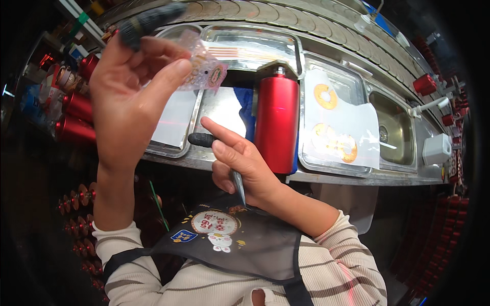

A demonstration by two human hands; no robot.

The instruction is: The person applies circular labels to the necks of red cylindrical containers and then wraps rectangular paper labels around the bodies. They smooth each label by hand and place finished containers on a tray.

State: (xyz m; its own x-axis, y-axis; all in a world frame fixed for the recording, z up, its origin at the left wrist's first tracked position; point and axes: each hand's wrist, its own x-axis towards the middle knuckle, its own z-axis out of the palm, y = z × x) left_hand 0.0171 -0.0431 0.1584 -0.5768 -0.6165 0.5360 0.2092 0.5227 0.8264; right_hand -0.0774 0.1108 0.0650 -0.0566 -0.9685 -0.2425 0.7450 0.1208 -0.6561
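My left hand [127, 97] is raised over the steel counter. It pinches a small clear sticker [205, 70] with pink and gold print at the fingertips, and a dark-handled tool [148, 23] sticks up between its fingers. My right hand [244, 166] sits lower, just left of a red metal cylinder [276, 125] that stands on a blue cloth [247, 115]. It grips a slim tool with a black handle [201, 139] and a metal tip [239, 188] pointing down toward my apron. The two hands are apart.
Steel trays [245, 48] line the counter. A white sheet [339, 127] with gold ring stickers lies to the right, then a small sink [395, 132] and a white box [436, 148]. More red cylinders lie at the left [76, 117] and far right [425, 84].
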